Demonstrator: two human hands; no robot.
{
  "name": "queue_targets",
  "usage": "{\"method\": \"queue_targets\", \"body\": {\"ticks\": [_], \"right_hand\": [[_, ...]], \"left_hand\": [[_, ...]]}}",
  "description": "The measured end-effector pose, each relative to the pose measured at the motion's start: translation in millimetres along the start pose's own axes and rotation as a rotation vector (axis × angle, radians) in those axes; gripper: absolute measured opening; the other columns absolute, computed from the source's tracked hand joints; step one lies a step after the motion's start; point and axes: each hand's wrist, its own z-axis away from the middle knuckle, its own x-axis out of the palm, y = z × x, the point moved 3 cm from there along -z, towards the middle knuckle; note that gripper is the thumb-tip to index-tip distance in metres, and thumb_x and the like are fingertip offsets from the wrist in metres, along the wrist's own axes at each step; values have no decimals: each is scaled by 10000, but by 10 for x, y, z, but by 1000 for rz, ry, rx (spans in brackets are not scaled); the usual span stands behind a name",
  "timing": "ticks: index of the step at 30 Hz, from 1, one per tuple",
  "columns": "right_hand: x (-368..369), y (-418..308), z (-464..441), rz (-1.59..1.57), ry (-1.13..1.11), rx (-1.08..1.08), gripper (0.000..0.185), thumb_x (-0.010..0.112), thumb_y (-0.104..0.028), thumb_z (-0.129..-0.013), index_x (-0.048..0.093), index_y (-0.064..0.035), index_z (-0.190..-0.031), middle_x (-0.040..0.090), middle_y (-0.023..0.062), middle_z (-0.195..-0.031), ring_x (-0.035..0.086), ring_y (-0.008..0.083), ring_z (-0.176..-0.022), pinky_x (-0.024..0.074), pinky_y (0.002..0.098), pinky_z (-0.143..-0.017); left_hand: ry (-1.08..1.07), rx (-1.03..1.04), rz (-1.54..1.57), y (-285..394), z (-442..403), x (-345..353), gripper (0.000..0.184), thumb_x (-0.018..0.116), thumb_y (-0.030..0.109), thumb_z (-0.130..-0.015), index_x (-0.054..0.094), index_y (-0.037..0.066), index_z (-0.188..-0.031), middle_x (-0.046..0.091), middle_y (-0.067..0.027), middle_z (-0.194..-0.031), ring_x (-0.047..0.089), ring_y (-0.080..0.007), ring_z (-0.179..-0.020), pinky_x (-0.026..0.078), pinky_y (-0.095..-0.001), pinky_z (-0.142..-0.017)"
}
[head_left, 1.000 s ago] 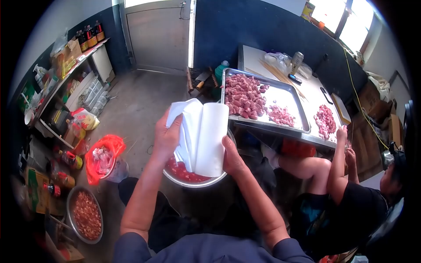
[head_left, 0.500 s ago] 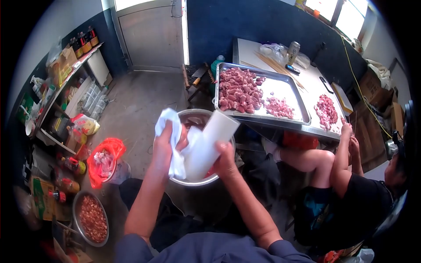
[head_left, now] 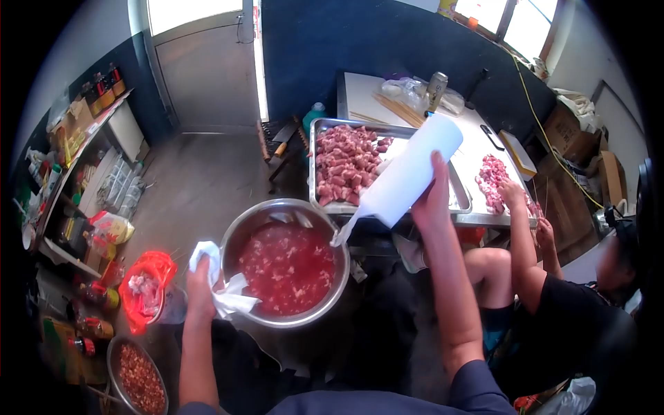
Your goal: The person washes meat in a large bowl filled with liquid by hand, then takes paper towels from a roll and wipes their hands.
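In the head view, my left hand (head_left: pixel 200 289) is closed on a crumpled white paper towel (head_left: pixel 234 299), which hangs by the left rim of a steel basin (head_left: pixel 234 238). Red liquid with small pale meat bits (head_left: pixel 287 270) fills the lower part of that basin. Over on the right, my right hand (head_left: pixel 434 197) grips a paper towel roll (head_left: pixel 419 162), tilted above the front of a metal tray (head_left: pixel 313 166). A loose torn end dangles from the roll towards the basin's right rim. Cut red meat (head_left: pixel 346 159) is heaped in the tray.
Someone's hand (head_left: pixel 512 194) is at a pile of meat pieces (head_left: pixel 492 176) on the white table (head_left: pixel 360 90). A red plastic bag (head_left: pixel 146 277) lines a bucket at left, above a bowl of reddish chunks (head_left: pixel 140 380). A cleaver (head_left: pixel 283 138) lies near the door.
My hands have moved apart. The roll has swung up and right over the tray, and the crumpled towel has gone left, leaving the basin in full view. The other person's hand has reached the meat pile.
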Motion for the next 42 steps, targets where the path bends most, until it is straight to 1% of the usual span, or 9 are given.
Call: {"method": "queue_targets", "body": {"ticks": [4,5,13,21,23,26,34,38,42], "right_hand": [[-300,-95,-961,-11,0,43,632,570,-468,-881,387,-15,-1282,543,154,-1149,542,297,-1105,432,469,-980],[-326,-82,-1187,81,99,38,664,502,-481,-908,264,-43,-1347,489,188,-1193,518,332,-1141,407,556,-981],[-501,366,-2784,26,282,244,630,384,-543,-945,277,-99,-1379,488,194,-1263,504,401,-1182,324,664,-995],[-754,555,-3635,254,210,269,704,577,-536,-859,393,-30,-1311,547,229,-1178,585,409,-1046,432,628,-908],[-781,447,-3809,381,300,192,774,665,-553,-783,440,5,-1269,562,226,-1167,592,384,-1040,456,563,-918],[-703,243,-3922,1357,421,-72,929,683,-660,-668,423,-27,-1297,583,226,-1142,607,325,-1047,483,425,-915],[-557,736,-3774,2125,174,-297,858,699,-528,-731,380,-40,-1361,483,198,-1317,465,354,-1229,382,440,-1013],[-149,618,-3499,1731,-76,-648,652,629,-426,-846,459,2,-1307,527,190,-1283,532,325,-1163,432,413,-971],[709,546,-2118,1179,-509,-352,416,575,-328,-928,562,-34,-1223,667,120,-1027,652,208,-936,534,322,-812]], "left_hand": [[15,-50,51,-18,-174,129,198,496,183,-930,540,36,-1056,568,-39,-808,550,-108,-611,406,-220,-467],[-14,-58,86,-72,-231,167,194,495,178,-926,539,40,-1054,567,-38,-807,551,-111,-609,404,-223,-464],[32,-137,157,-209,-461,514,292,523,173,-893,494,37,-1150,574,-107,-982,606,-232,-847,537,-383,-632],[71,-71,139,-179,-561,506,283,442,229,-918,521,-18,-1032,641,-187,-855,637,-287,-796,495,-410,-771],[102,-63,145,-198,-604,471,295,434,222,-926,506,-23,-1072,646,-214,-900,645,-308,-840,491,-416,-830],[53,-60,171,-139,-663,539,312,451,199,-923,482,-27,-1136,634,-223,-999,640,-320,-928,472,-422,-909],[65,34,199,-116,-800,475,395,476,145,-941,422,-12,-1299,551,-154,-1244,522,-277,-1180,385,-414,-1036],[-8,17,318,-44,-752,628,423,501,162,-942,416,0,-1323,535,-128,-1276,516,-268,-1187,382,-409,-1034],[-14,-50,407,-66,-637,626,420,487,234,-953,445,46,-1327,522,-90,-1312,503,-233,-1205,375,-400,-1027]]}}
